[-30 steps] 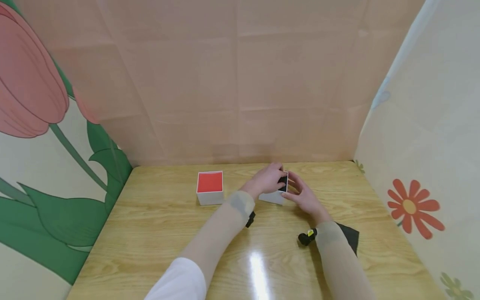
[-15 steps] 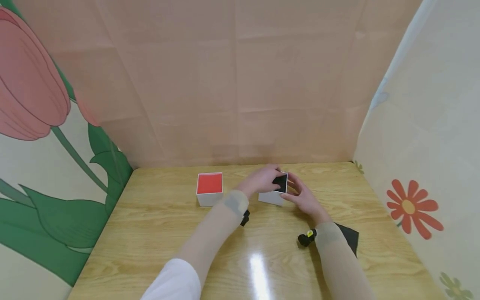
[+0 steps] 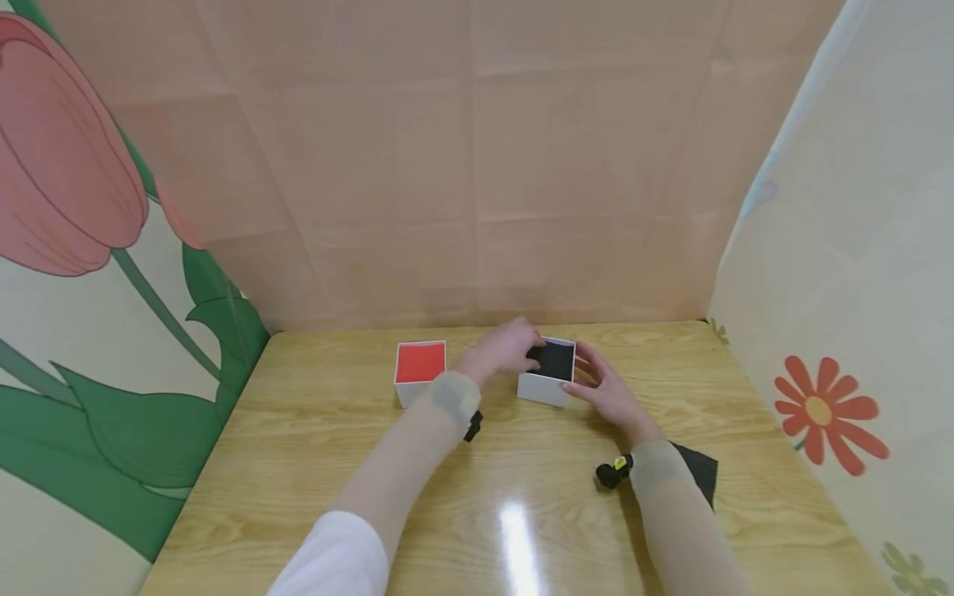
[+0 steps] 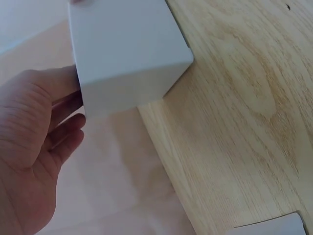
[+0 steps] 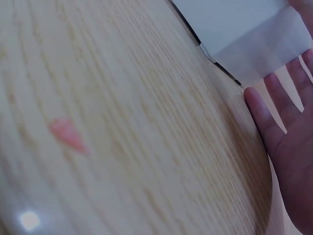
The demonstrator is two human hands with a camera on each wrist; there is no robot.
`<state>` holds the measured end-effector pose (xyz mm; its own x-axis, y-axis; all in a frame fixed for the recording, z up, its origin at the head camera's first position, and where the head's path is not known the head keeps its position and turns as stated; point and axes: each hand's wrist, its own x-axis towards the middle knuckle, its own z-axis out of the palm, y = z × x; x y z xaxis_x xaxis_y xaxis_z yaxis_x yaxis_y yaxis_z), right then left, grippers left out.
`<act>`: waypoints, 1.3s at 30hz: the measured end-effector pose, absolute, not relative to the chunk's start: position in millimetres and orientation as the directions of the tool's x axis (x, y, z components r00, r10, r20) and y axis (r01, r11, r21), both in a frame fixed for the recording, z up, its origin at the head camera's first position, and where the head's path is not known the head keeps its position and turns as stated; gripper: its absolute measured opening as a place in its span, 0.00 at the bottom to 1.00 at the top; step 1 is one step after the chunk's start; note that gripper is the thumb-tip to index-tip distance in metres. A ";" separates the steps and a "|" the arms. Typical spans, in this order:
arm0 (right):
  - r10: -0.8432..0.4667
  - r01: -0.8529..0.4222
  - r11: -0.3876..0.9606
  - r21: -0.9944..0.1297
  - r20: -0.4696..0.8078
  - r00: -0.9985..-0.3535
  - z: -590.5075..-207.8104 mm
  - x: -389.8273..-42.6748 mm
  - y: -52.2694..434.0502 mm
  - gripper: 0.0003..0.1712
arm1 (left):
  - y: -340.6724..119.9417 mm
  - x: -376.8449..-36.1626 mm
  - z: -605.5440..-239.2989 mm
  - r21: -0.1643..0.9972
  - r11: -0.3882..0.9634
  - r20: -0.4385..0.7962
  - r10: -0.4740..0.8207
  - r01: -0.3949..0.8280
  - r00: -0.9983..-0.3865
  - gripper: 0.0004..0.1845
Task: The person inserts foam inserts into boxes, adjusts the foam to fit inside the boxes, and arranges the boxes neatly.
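Note:
A white box (image 3: 542, 391) with a black top surface (image 3: 553, 361) stands near the table's back edge. My left hand (image 3: 505, 346) is at its left rim, with fingertips spread over the edge of the black surface. In the left wrist view, the left hand (image 4: 34, 132) has a finger reaching behind the box's edge, its tip hidden, and other fingers loosely bent. My right hand (image 3: 609, 396) rests against the box's right side, thumb at the front corner. In the right wrist view, the right hand's fingers (image 5: 281, 98) lie straight along the white box (image 5: 264, 49).
A second white box (image 3: 420, 389) with a red top surface (image 3: 421, 362) stands to the left, partly behind my left arm. A flat black piece (image 3: 699, 473) lies on the wooden table (image 3: 313, 463), partly under my right forearm. A pinkish backdrop (image 3: 373, 165) rises behind.
My left hand has moved left across the box's top to its left rim, uncovering more of the black surface. The right hand has stayed at the box's right side.

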<state>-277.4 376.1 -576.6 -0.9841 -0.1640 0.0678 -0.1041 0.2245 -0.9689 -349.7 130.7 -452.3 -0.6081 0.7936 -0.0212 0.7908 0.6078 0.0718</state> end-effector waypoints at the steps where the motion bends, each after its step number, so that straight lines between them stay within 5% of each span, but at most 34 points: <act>1: -0.162 -0.102 0.224 -0.969 0.066 -0.985 -576.8 -277.4 376.1 0.55 | 130.8 -349.8 -453.4 0.072 0.612 -0.016 0.790 0.788 -0.612 0.22; 39: -0.168 -0.127 0.228 -0.965 0.090 -0.982 -576.8 -279.7 370.2 0.55 | 120.5 -351.5 -462.2 0.110 0.679 0.006 0.730 0.726 -0.683 0.27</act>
